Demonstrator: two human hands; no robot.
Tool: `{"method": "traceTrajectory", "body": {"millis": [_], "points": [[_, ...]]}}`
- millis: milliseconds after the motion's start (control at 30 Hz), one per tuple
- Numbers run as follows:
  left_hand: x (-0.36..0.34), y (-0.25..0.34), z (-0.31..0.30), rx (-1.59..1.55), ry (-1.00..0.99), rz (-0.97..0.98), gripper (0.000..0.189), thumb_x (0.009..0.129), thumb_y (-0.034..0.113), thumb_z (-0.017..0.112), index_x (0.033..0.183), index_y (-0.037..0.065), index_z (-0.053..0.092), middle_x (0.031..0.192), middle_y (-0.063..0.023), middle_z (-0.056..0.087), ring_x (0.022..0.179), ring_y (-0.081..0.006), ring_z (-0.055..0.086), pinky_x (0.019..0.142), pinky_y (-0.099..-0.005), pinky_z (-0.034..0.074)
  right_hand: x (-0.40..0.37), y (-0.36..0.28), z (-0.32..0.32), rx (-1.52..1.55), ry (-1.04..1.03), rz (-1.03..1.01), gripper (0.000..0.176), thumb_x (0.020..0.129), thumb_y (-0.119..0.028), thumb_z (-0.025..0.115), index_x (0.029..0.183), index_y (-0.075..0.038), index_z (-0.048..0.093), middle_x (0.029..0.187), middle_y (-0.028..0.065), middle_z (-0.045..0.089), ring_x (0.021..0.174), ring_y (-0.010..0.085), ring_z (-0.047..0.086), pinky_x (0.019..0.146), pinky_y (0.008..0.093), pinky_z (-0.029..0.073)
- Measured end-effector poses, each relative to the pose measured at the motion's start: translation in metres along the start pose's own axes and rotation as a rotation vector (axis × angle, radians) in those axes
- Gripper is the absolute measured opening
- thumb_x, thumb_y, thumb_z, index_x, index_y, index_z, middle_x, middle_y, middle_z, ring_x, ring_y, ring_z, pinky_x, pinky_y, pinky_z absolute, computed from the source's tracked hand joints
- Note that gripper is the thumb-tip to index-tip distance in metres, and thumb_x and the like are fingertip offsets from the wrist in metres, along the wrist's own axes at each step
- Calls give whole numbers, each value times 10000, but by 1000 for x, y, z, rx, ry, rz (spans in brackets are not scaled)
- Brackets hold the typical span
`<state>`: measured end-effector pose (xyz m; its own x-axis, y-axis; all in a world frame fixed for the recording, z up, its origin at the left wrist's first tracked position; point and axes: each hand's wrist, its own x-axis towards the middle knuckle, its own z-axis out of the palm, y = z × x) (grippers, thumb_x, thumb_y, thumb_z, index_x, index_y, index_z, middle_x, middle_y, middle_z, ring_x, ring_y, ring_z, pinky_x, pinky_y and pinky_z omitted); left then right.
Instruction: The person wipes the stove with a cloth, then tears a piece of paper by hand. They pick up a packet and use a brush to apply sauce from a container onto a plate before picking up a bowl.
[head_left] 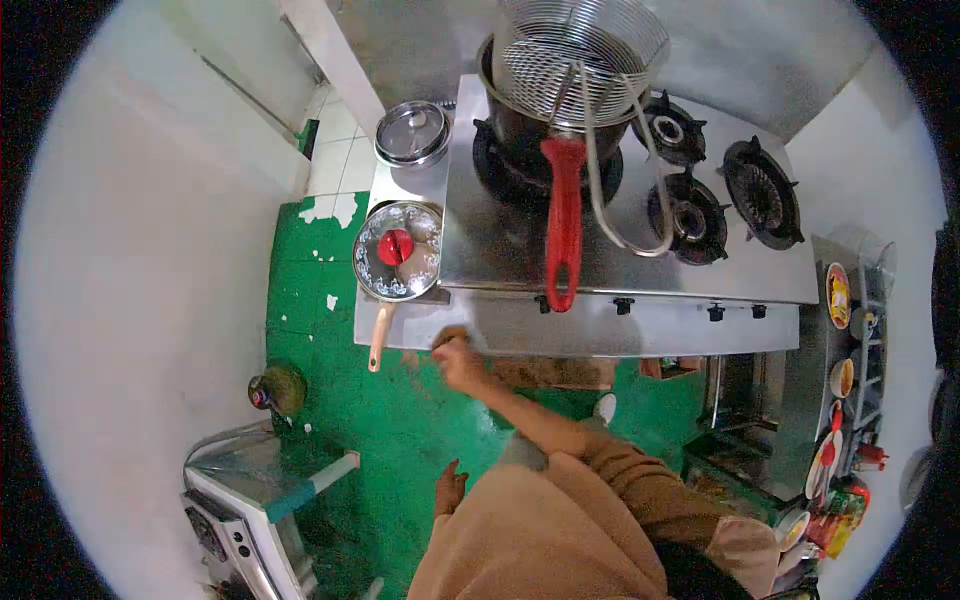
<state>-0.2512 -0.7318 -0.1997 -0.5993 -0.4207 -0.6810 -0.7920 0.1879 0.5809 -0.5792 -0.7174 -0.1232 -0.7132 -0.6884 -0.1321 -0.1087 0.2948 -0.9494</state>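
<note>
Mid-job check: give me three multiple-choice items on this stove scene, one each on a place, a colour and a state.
1. The right hand is at: A the steel gas stove's front edge; B a burner; C the floor.
2. The silver wire fry basket's long handle is: A blue; B red; C yellow.
3. The copper-handled pan is: A uncovered; B overturned; C lidded.
A, the hand meets the edge; B, plainly red; C, a red-knobbed glass lid covers it.
</note>
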Motion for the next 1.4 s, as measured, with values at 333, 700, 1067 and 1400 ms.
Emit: {"method": "traceTrajectory", "body": {"millis": [333,700,1067,1400], "points": [[5,131,-27,-753,-244,-207,509,893,414,397,1295,103,433,1307,-58,466,1182,-247,446,971,-423,337,-154,6,-80,872,-306,329,330,802,-133,560,1124,-65,562,1129,61,535,1047,168,494,888,310,415],[-40,420,159,-590,-872,369,341,831,188,576,1121,21,511,1162,-96,517,1110,-217,476,957,-368,369,-311,-66,-302,328,472,-12,694,748,-298,699,1302,-65,352,1249,88,434,1172,205,403,981,338,342],[-112,473,336,-223,-912,587,357,702,102,683,1014,21,531,956,-57,555,889,-158,523,811,-290,425,-472,20,-419,173,786,228,252,788,-164,616,1010,-54,569,944,63,543,882,160,502,778,308,411],[-158,589,339,120,-985,735,204,728,52,664,913,29,582,812,-3,567,757,-103,532,712,-251,436,-516,16,-493,39,910,171,234,831,-96,594,1054,-25,593,921,18,627,837,86,542,751,247,441]]}}
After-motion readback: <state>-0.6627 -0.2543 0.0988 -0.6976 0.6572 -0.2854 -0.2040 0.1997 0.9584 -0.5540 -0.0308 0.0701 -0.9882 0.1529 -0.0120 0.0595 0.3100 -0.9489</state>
